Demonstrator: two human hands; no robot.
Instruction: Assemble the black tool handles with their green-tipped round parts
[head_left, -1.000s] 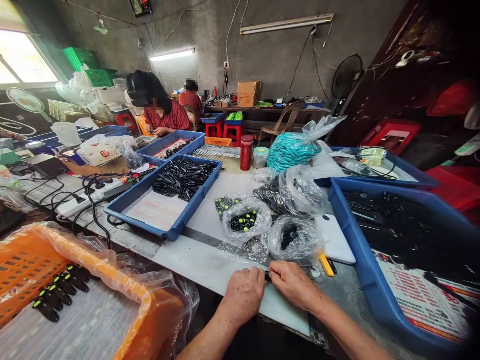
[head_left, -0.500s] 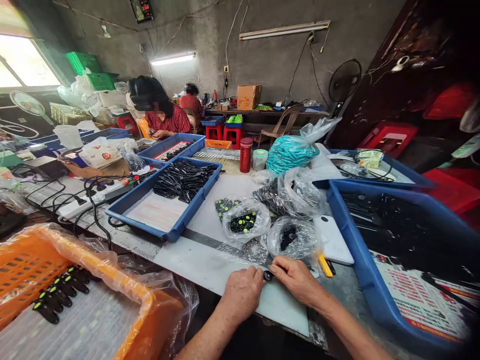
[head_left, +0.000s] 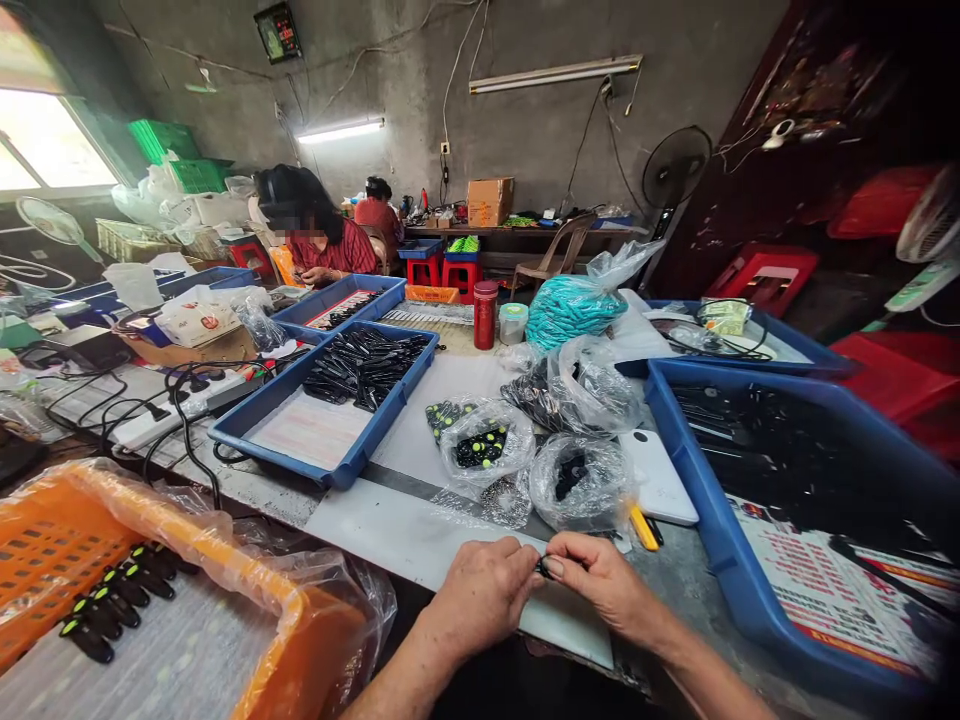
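Note:
My left hand (head_left: 491,580) and my right hand (head_left: 596,577) meet above the front edge of the white work board (head_left: 420,540). Pinched between their fingertips is a small black part (head_left: 543,567), mostly covered, so its kind is unclear. Both hands are closed on it. Just beyond them lie an open plastic bag of black pieces (head_left: 571,480) and a little bag of small metal parts (head_left: 507,497). Another bag holds black pieces with yellow-green dots (head_left: 481,446). A yellow-handled cutter (head_left: 643,527) lies beside my right hand.
Blue trays of black parts stand left (head_left: 341,470) and right (head_left: 712,560). An orange crate (head_left: 292,600) lined with plastic holds finished-looking black pieces (head_left: 112,605) at lower left. Behind are a bag of teal pieces (head_left: 574,312), a red bottle (head_left: 485,315) and a seated person (head_left: 330,245).
My right-hand fingers have closed further over the black part, and my hands sit slightly lower. The whole view has shifted a little.

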